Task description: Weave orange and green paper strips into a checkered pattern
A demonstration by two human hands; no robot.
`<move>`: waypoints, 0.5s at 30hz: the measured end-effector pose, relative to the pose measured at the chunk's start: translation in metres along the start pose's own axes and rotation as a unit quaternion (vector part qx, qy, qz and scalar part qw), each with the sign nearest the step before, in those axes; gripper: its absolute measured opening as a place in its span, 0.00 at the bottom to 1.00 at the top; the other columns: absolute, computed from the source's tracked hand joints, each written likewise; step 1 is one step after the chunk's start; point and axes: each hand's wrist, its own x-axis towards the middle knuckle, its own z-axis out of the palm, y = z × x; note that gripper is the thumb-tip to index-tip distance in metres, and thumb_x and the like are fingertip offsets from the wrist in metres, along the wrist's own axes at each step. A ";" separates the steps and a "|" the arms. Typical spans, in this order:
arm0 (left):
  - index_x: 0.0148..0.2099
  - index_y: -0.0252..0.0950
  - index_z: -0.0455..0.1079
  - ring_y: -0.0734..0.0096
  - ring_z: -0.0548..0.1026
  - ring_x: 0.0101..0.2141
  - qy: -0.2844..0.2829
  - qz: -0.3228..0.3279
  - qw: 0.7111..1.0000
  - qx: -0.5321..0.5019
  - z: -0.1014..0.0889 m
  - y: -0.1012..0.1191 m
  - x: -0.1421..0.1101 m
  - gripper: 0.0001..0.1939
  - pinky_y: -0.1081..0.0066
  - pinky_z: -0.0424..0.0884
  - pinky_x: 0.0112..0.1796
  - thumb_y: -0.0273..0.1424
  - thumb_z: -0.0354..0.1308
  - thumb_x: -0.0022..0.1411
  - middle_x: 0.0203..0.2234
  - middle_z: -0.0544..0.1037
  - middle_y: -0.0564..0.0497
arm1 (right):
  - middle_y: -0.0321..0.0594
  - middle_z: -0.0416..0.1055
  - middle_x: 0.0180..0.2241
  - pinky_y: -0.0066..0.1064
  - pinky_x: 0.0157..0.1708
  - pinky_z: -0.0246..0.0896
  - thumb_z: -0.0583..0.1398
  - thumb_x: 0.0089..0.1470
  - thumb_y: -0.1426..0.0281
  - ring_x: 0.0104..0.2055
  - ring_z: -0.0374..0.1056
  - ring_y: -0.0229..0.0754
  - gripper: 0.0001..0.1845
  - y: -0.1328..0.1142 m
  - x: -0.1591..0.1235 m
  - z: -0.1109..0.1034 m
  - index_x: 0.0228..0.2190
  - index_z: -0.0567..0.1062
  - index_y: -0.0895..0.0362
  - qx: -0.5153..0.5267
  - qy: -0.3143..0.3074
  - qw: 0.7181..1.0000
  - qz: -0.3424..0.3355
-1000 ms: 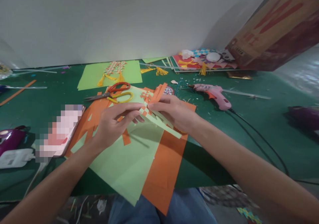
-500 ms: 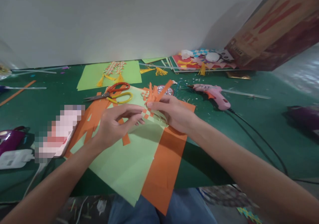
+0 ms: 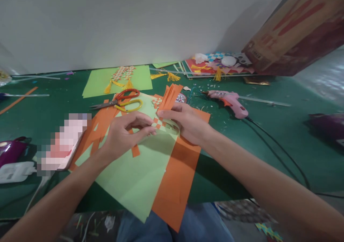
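A small checkered piece of woven orange and pale green paper strips [image 3: 158, 123] is held up in front of me. My right hand [image 3: 188, 121] grips it between thumb and fingers, with a bundle of orange strip ends [image 3: 172, 95] standing up above the thumb and pale green ends curling under it. At the piece's left edge, my left hand [image 3: 127, 132] pinches it with thumb and forefinger. Underneath lie a pale green sheet [image 3: 139, 174] and an orange sheet [image 3: 177, 184]. Scissors [image 3: 122, 100] with one red and one yellow handle rest just beyond my left hand.
To the right lies a pink glue gun [image 3: 231, 100] with its cable. A phone [image 3: 66, 141], blurred out, and a white charger [image 3: 17, 171] are at left. Behind are a green sheet with a woven tasselled piece [image 3: 123, 73], several crafts [image 3: 199, 65] and a paper bag [image 3: 292, 34].
The orange strip ends, spread apart before, now stand gathered in one bundle above my right hand. Both hands stay nearly in place.
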 end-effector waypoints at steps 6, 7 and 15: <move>0.32 0.37 0.70 0.72 0.79 0.25 0.002 0.004 1.000 -0.009 0.001 -0.001 0.001 0.04 0.75 0.77 0.29 0.26 0.63 0.52 0.23 0.79 0.55 | 0.29 0.64 0.18 0.26 0.20 0.49 0.69 0.33 0.65 0.20 0.58 0.30 0.14 0.001 0.002 0.000 0.18 0.70 0.58 -0.033 -0.007 0.998 -0.044; 0.32 0.37 0.70 0.72 0.79 0.25 0.001 0.004 1.000 -0.012 0.001 -0.001 0.001 0.04 0.74 0.77 0.29 0.27 0.63 0.53 0.24 0.79 0.54 | 0.28 0.62 0.17 0.26 0.20 0.48 0.69 0.33 0.64 0.20 0.56 0.30 0.15 0.002 0.002 -0.001 0.17 0.69 0.57 -0.057 -0.002 0.997 -0.056; 0.36 0.37 0.69 0.74 0.78 0.24 0.007 0.019 1.000 0.006 0.001 -0.003 0.004 0.06 0.76 0.75 0.28 0.27 0.62 0.54 0.22 0.77 0.56 | 0.32 0.62 0.19 0.29 0.23 0.48 0.67 0.38 0.58 0.23 0.58 0.34 0.17 0.004 0.000 -0.001 0.18 0.69 0.57 -0.147 0.021 0.984 -0.102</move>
